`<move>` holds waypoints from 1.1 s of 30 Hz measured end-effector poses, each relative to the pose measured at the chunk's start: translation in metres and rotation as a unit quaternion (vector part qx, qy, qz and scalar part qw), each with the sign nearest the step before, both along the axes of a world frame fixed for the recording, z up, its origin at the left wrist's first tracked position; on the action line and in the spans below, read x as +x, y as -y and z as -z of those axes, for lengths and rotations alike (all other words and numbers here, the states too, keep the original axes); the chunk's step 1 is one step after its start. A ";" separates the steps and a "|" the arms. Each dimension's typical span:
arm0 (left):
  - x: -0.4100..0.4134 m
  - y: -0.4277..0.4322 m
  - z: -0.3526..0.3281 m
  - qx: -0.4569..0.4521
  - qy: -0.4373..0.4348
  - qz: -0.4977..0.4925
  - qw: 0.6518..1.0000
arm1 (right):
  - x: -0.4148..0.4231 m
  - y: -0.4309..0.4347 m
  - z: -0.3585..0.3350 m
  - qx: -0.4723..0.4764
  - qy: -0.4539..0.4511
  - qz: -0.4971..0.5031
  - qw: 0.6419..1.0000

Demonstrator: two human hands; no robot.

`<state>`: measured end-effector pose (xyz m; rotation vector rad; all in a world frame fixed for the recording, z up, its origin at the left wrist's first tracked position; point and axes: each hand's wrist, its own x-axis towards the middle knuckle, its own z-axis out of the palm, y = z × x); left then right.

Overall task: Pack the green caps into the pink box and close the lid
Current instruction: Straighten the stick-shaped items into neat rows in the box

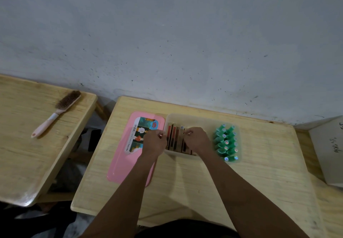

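Left hand (154,142) curls at the box (196,117) wall, hold unclear; right hand (197,139) pinches flat packs (174,139); press them snug beside green caps (225,142)

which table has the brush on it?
The left table; the brush lies on it. The right table holds the box, pink lid and green caps instead.

Box (194,116) on table (185,178). Lid (120,167) flat just left of box. In box: caps (225,142) at right end, packets (174,139) at left. Brush (55,114) on left table (27,154).
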<state>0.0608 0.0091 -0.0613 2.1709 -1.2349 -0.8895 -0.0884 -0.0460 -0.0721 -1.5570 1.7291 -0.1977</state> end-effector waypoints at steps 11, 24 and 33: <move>0.001 0.000 0.004 -0.015 0.013 0.011 1.000 | -0.023 -0.002 0.014 0.069 -0.074 0.012 0.995; 0.001 0.000 0.006 -0.020 0.022 0.017 0.999 | -0.034 0.002 0.021 0.070 -0.011 0.050 0.996; -0.001 -0.001 0.003 -0.026 0.017 0.010 0.999 | -0.032 -0.002 0.019 0.066 -0.023 0.010 0.997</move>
